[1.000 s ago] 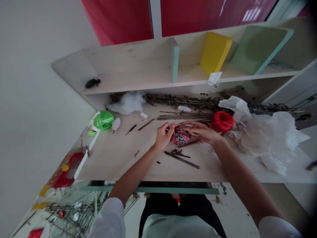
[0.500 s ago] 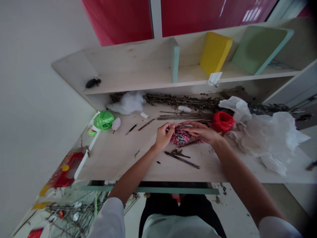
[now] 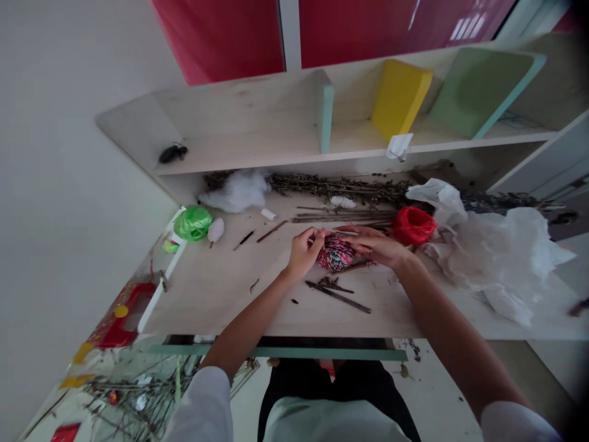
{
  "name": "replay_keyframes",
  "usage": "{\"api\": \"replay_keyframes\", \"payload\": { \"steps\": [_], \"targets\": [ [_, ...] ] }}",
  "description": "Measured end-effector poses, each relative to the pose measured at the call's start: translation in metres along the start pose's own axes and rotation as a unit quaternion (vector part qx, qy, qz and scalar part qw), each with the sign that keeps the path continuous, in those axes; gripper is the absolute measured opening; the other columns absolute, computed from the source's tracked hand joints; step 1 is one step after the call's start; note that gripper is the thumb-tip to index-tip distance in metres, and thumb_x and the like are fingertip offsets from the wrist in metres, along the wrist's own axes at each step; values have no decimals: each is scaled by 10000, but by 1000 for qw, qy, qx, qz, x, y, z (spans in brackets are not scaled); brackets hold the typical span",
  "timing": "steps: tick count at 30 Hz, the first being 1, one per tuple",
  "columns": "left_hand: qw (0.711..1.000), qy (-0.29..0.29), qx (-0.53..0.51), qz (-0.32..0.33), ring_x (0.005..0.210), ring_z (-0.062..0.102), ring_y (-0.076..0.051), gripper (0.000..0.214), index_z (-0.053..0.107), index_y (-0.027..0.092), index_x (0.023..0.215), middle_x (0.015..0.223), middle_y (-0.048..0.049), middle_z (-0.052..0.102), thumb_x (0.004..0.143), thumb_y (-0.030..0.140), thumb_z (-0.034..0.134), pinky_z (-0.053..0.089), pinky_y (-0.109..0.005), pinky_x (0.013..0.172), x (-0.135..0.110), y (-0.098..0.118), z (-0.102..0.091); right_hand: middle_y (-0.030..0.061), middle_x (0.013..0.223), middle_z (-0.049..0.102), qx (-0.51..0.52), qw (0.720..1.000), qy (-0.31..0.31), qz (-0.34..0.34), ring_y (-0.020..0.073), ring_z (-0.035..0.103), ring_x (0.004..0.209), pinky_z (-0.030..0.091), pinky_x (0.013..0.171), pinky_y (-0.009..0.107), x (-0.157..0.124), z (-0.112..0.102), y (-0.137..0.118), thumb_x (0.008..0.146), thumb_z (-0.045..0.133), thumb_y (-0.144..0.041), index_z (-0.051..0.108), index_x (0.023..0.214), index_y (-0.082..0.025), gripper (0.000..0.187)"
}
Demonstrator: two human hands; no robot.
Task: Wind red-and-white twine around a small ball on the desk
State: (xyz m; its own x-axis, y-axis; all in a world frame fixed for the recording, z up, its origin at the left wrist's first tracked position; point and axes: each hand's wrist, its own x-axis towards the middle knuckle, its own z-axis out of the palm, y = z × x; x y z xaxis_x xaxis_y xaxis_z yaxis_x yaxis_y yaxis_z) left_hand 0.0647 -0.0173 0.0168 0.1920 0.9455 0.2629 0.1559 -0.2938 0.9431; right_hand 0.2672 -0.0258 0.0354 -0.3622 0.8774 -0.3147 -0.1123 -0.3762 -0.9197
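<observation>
A ball of red, white and green twine (image 3: 335,253) lies on the pale wooden desk (image 3: 221,288), between my two hands. My left hand (image 3: 304,250) is at its left side, fingers pinched together at the ball's top edge, apparently on a strand. My right hand (image 3: 375,244) rests over the right side of the ball, fingers stretched toward the left hand and touching the twine. A few dark twigs (image 3: 338,294) lie just in front of the ball.
A red twine ball (image 3: 413,224) and crumpled white plastic (image 3: 501,258) sit to the right. A green ball (image 3: 192,223), white stuffing (image 3: 237,191) and a long bundle of dry twigs (image 3: 340,187) lie at the back. Shelves hold yellow (image 3: 399,97) and green (image 3: 481,91) blocks.
</observation>
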Motion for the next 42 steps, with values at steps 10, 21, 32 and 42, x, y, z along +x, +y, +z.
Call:
{"api": "replay_keyframes", "payload": {
  "steps": [10,21,32,42],
  "targets": [
    [999,11,38,11,653,548,-107,334,536,190,774,759,-5,622,839,516,575,415,-228,598,2,2,-3,-111,492,375,6,1000,14,-7,65,340,482,302,522,228,0,-2,-2,652,790,-414,522,1246,-133,710],
    [966,-246,71,19,1213,510,-296,964,473,238,1312,1316,-116,527,473,505,867,409,-427,1035,1,2,-16,-104,492,392,-7,999,4,-31,74,345,492,309,552,238,-1,-1,-1,658,774,-420,513,1276,-120,735],
    [989,-134,57,9,1105,577,-260,741,528,219,1164,1168,-95,615,549,489,841,448,-402,976,-2,0,-4,-88,517,416,-17,999,-2,-38,67,324,488,236,500,234,-2,3,-5,667,771,-390,530,1249,-125,684],
    [990,-122,71,7,1092,578,-255,741,532,207,1151,1165,-98,615,549,515,833,450,-385,958,-3,2,-2,-91,519,401,-23,999,-6,-34,63,304,475,236,495,236,-1,4,-3,672,768,-407,533,1225,-122,665]
  ]
}}
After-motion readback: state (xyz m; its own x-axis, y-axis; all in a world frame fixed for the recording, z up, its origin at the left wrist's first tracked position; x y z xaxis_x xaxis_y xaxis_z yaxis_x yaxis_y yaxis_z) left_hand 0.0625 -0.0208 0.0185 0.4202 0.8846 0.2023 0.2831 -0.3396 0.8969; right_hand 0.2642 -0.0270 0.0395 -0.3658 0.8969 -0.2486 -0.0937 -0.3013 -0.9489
